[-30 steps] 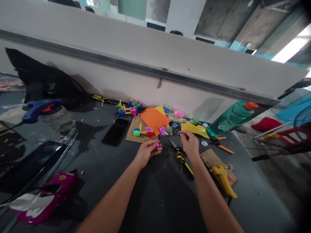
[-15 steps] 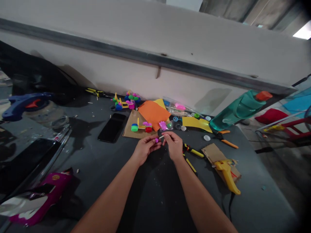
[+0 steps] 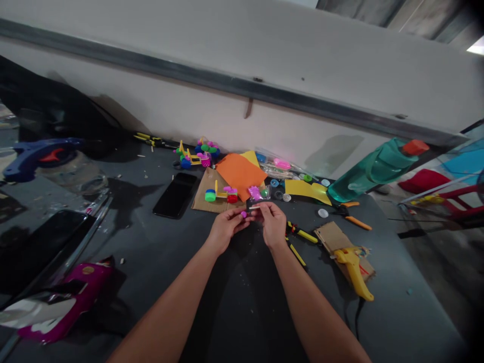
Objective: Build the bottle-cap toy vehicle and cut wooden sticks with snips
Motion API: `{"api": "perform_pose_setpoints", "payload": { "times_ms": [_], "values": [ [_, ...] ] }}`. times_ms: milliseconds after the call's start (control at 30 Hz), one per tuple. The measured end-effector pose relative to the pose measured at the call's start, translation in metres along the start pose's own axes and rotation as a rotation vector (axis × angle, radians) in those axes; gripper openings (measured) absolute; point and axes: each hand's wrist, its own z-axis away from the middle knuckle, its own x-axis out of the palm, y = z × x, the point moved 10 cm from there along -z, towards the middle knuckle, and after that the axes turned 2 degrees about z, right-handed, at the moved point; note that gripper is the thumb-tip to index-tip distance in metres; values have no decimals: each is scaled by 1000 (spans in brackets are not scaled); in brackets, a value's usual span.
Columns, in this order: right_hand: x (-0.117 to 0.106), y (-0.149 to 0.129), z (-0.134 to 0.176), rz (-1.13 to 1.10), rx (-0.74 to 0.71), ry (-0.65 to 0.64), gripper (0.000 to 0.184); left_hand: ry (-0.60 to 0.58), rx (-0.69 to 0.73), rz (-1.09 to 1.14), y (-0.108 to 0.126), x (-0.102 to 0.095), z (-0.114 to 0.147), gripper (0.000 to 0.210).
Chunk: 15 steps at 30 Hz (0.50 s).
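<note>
Between the fingertips of my left hand point(image 3: 224, 229) is a small round purple piece point(image 3: 244, 215); its exact kind is too small to make out. My right hand point(image 3: 274, 224) pinches a short thin white stick point(image 3: 255, 207) close to that piece. Both hands meet above the dark table, their fingertips nearly touching. Just beyond them, a small toy car point(image 3: 222, 194) with green and red wheels stands on a piece of cardboard point(image 3: 202, 202). A small bag of pink bits point(image 3: 255, 192) lies past my right fingertips.
An orange sheet point(image 3: 242, 174) and a phone point(image 3: 175, 195) lie further back. Yellow-handled pliers point(image 3: 302, 234) are beside my right wrist. A yellow glue gun point(image 3: 354, 269) rests on cardboard to the right, near a green bottle point(image 3: 372, 171). More toy cars point(image 3: 192, 157) stand by the wall.
The white stick has tilted flatter and my right fingers have closed in around it, nearer my left fingertips. The view has shifted slightly; the objects on the table stay put.
</note>
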Motion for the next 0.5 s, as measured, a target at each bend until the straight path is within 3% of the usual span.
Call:
{"api": "perform_pose_setpoints", "payload": {
  "times_ms": [333,500],
  "values": [
    [8,17,-1,-70,179,-108,18,-52,26,-9,1,4,0,19],
    [4,10,-4,-107,132,-65,16,-24,4,-15,0,2,0,21]
  ]
}}
